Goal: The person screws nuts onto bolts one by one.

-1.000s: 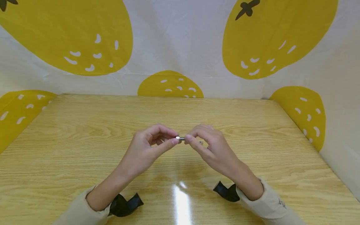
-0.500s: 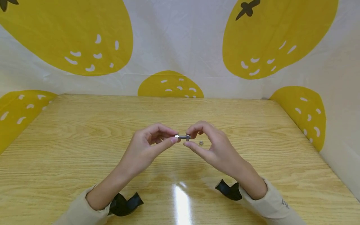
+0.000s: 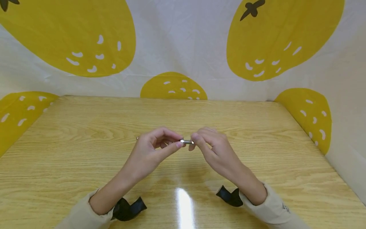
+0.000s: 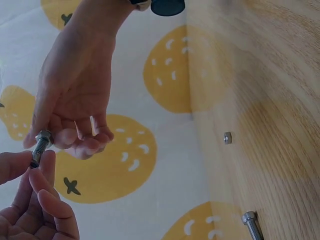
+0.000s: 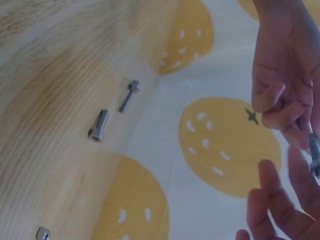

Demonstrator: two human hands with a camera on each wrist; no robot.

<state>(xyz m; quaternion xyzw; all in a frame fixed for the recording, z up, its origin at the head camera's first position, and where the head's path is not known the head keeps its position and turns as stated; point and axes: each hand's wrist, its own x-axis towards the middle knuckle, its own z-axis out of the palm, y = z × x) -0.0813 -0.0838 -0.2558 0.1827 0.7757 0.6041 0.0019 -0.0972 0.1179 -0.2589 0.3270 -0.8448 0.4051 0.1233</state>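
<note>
Between both hands, above the table, a silver bolt [image 3: 187, 142] lies level. My left hand [image 3: 152, 144] pinches its head end between thumb and index finger. Around the other end sits a hex nut [image 4: 44, 135], which my right hand [image 3: 214, 143] grips between thumb and fingers. From the right wrist view, the nut end shows at the right edge, beside the right fingertips [image 5: 298, 155]. The left hand [image 5: 285, 75] appears above it there, its other fingers curled.
On the wooden table [image 3: 85, 121] a loose nut [image 4: 227, 137] and a bolt [image 4: 252, 225] show in the left wrist view. Two bolts, one upper [image 5: 130, 96] and one lower [image 5: 99, 126], and a nut [image 5: 44, 233] show in the right wrist view. A fruit-patterned cloth [image 3: 183, 47] stands behind.
Half a second ago the right thumb and fingers were spread apart, baring the nut; now they are back together on it. The left hand keeps its pinch, shifted slightly right.
</note>
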